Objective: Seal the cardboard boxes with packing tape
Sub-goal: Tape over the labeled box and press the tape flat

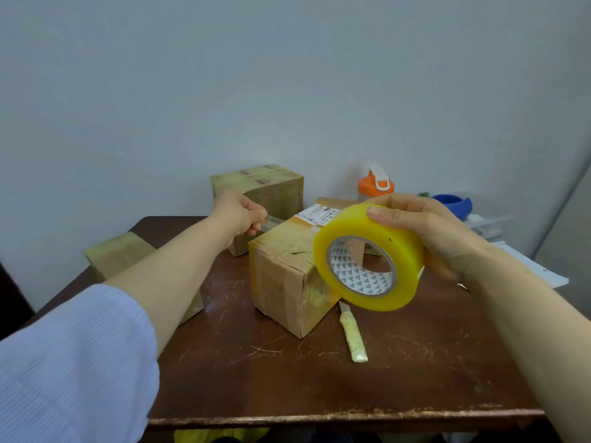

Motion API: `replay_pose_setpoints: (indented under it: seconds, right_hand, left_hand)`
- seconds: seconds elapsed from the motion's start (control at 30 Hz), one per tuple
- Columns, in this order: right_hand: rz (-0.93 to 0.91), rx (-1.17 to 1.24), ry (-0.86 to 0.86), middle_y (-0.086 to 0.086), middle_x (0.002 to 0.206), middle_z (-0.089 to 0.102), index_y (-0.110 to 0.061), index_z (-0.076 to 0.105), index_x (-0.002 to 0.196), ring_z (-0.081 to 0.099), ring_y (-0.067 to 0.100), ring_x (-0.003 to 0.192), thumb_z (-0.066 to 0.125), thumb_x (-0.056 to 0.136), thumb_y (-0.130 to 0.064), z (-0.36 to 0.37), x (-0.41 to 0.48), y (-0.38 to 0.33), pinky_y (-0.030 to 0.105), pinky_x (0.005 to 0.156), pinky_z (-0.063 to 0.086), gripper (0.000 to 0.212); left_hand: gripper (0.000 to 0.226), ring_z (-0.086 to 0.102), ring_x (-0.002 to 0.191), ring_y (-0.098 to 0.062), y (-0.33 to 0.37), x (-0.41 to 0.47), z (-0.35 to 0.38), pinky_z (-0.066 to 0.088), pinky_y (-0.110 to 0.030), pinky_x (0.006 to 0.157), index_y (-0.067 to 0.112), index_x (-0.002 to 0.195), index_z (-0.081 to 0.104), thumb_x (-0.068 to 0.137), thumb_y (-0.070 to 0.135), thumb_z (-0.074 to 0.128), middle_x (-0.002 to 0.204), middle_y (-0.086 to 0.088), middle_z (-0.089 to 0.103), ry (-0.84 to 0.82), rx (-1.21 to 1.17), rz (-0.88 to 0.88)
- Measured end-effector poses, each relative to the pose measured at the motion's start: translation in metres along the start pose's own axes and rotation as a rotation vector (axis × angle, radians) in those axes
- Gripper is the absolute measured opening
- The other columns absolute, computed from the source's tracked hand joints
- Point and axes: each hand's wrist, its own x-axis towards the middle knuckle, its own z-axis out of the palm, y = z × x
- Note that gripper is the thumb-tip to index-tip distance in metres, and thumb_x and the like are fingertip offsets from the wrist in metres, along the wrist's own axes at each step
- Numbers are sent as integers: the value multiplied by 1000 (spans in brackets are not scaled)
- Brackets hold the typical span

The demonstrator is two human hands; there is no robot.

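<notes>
A cardboard box [284, 282] with a white shipping label stands in the middle of the brown table [319, 378]. My right hand [438, 238] grips a large yellow roll of packing tape [371, 257], held just above the box's right side. My left hand [238, 215] is stretched out past the box's far left corner and pinches the free end of a clear tape strip [271, 222], which lies over the box top. A taped box [259, 190] stands at the back and another [118, 255] at the left under my forearm.
A utility knife [353, 337] wrapped in yellowish tape lies on the table right of the central box. An orange-capped bottle [375, 185], a blue tape dispenser [454, 204] and white papers [524, 263] sit at the back right. A wall rises behind the table.
</notes>
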Motion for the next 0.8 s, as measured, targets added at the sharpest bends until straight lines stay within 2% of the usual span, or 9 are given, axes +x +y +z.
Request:
replay_pose_setpoints:
  seconds: [0.1,0.23,0.4,0.5,0.63,0.73,0.8]
  right_hand:
    - [36,-35,49,4,82,75,-26,76,78,71,19,71,76,48,-40,3,7,-4,31,60,57,33]
    - [85,-41,83,3,75,74,-23,75,73,70,16,63,73,51,-33,9,14,-10,28,54,55,25]
    - [125,-66,103,-2,68,73,-20,72,78,69,12,56,74,72,-21,17,22,-14,23,47,53,7]
    - [146,-98,117,0,66,72,-19,72,76,68,14,55,74,74,-22,21,26,-18,26,48,55,4]
    - [159,-144,130,0,67,72,-20,72,76,68,14,57,75,73,-25,22,29,-21,30,58,54,7]
    - [169,-149,132,-1,66,72,-20,72,77,68,13,56,75,74,-24,23,30,-21,30,58,53,6]
    - [177,-152,129,-2,66,72,-20,71,78,68,14,56,74,74,-24,24,30,-22,29,58,53,6]
  left_hand:
    - [9,52,51,-12,-5,3,3,48,-18,47,6,79,66,88,6,64,67,-8,62,-6,8,0]
    - [14,52,50,-11,-9,7,4,47,-14,43,12,75,64,88,7,64,64,-6,61,-17,40,13]
    - [16,53,55,-12,-17,14,3,48,-22,57,17,74,64,88,10,64,63,-5,61,-10,95,40]
    - [14,55,58,-13,-20,17,3,50,-24,60,18,75,64,88,11,65,65,-5,61,-22,110,43]
    - [7,54,60,-14,-22,21,5,52,-26,64,15,81,67,88,12,65,66,-5,61,-49,131,43]
    - [5,53,59,-12,-23,22,6,49,-24,59,14,82,68,87,12,66,68,-4,61,-83,176,50]
    - [6,53,60,-12,-23,23,6,50,-28,61,15,80,69,86,13,68,68,-3,61,-112,215,57]
